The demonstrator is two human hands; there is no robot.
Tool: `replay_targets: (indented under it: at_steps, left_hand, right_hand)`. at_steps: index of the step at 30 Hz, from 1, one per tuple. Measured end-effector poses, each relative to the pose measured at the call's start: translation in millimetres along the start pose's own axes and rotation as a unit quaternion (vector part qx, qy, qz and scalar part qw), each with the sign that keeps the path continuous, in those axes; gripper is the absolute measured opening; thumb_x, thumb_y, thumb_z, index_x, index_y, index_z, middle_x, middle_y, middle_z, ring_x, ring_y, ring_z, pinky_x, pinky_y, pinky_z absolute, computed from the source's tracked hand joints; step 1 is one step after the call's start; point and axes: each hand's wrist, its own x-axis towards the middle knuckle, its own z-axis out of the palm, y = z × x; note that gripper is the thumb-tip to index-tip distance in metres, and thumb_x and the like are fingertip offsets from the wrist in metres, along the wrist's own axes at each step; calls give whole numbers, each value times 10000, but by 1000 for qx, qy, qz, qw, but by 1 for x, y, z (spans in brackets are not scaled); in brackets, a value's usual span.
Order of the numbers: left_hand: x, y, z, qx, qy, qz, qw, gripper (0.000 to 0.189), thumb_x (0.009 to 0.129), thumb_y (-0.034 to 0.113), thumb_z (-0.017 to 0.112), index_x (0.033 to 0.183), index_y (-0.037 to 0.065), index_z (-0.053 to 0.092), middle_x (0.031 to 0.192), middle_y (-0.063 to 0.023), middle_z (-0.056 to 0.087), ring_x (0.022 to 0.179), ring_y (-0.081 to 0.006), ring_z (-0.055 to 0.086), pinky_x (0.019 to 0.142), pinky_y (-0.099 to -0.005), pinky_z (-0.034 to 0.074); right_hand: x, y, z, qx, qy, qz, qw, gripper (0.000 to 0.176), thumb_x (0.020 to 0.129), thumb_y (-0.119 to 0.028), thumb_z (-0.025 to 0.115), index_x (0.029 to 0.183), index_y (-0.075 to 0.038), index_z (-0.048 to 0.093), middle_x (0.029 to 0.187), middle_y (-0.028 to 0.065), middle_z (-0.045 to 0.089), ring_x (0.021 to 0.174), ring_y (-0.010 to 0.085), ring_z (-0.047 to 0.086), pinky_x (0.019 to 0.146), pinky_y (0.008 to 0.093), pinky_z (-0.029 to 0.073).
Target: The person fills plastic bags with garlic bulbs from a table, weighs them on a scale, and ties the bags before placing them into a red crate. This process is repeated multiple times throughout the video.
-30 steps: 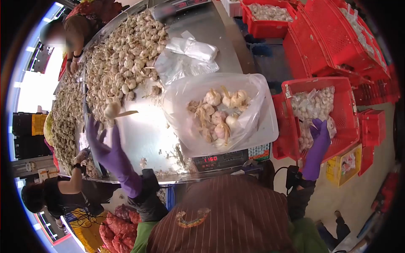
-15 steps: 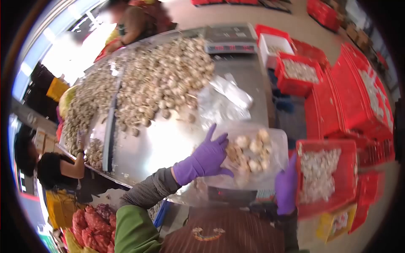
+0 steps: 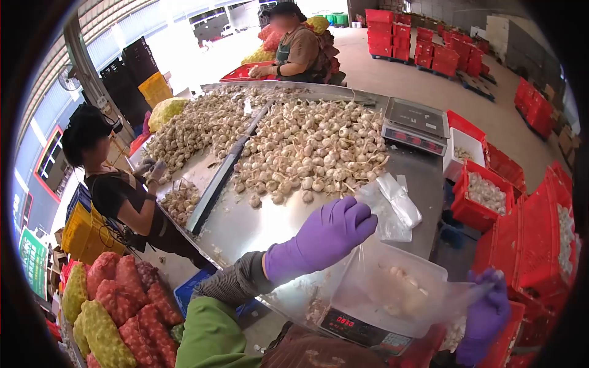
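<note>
My left hand [image 3: 325, 236], in a purple glove, is closed above the left rim of a translucent plastic tub [image 3: 353, 282]. Faint film hangs beneath its fingertips. At lower right my right hand [image 3: 485, 316], gloved alike, pinches the edge of a clear plastic bag [image 3: 451, 300]. The bag stretches from there across the tub, blurring what lies behind it. Garlic bulbs [image 3: 405, 291] show hazily through the film. Under the tub sits a digital scale [image 3: 362, 331] with a lit red display. More folded clear bags [image 3: 399, 205] lie on the metal table [image 3: 423, 175] beyond my left hand.
A heap of garlic [image 3: 313, 144] covers the table's far half, split by a metal divider [image 3: 227, 172]. A second scale [image 3: 417, 122] stands behind. Red crates [image 3: 485, 190] line the right. Two co-workers [image 3: 123, 190] stand left and far; mesh sacks [image 3: 123, 300] lie lower left.
My left hand has risen from the tub and closed. My right hand has moved out to the right, drawing the bag's film over the tub. The camera view has tilted up.
</note>
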Motion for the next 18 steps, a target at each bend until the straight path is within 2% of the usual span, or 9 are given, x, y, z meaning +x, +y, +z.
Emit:
replay_targets:
  at_steps: [2,4,5,6,8,10,14,16,18]
  left_hand:
    - [8,25,1,-48,28,12,998,284,646,93,579,930,82,566,839,-31,524,708,-184,507,544,-310,446]
    - [14,61,6,-282,-6,135,950,314,658,95,573,972,83,564,882,-45,536,756,-200,528,600,-299,463]
    - [21,73,0,-343,34,155,926,311,666,81,580,977,83,570,901,-47,545,792,-201,538,634,-285,465]
    - [28,82,-3,-401,75,174,896,309,673,67,586,981,83,576,921,-49,553,829,-201,549,668,-271,467]
    - [27,82,20,-442,96,95,887,349,672,8,587,1012,83,572,927,-45,569,872,-187,560,698,-249,458]
    - [12,75,63,-623,-75,-168,760,388,647,-49,574,1013,78,565,897,-37,574,846,-178,566,687,-255,461]
    - [8,100,60,-459,38,-23,887,310,741,-23,552,1037,67,563,916,-67,574,830,-225,560,699,-281,457]
    - [3,103,57,-447,-19,39,893,320,784,29,549,1103,46,529,968,-102,564,879,-259,548,770,-310,438]
    - [9,108,59,-484,54,-105,867,371,811,81,535,1170,11,477,1049,-132,546,947,-265,536,842,-333,410]
  right_hand:
    - [1,21,23,-145,-166,3,975,579,662,-154,598,1176,26,399,943,104,519,808,199,496,746,306,427]
    - [-2,36,50,-459,-302,2,836,668,628,-183,694,1198,-17,387,891,79,535,734,203,517,672,295,448]
    - [12,87,12,-364,-406,-44,837,518,694,-199,688,1121,-23,453,819,53,542,674,174,529,595,290,442]
    - [21,86,51,-216,-451,-332,800,292,803,-202,607,1017,-26,513,790,40,559,642,148,544,555,279,435]
    - [-8,77,28,-149,-223,150,952,173,885,-182,493,944,-27,543,790,49,578,604,151,550,548,261,449]
    - [-3,74,18,-139,-136,210,958,188,895,-187,473,959,-25,544,789,51,583,607,136,549,545,252,448]
    - [16,52,6,-132,-109,333,927,244,912,-216,436,979,-14,555,743,53,591,628,128,548,575,254,459]
    - [12,52,7,-203,-120,250,939,189,860,-146,509,984,-15,566,761,66,598,654,135,549,639,275,470]
    - [3,48,-9,-472,-286,-18,834,242,713,-34,581,954,-9,573,857,97,590,704,194,555,696,305,466]
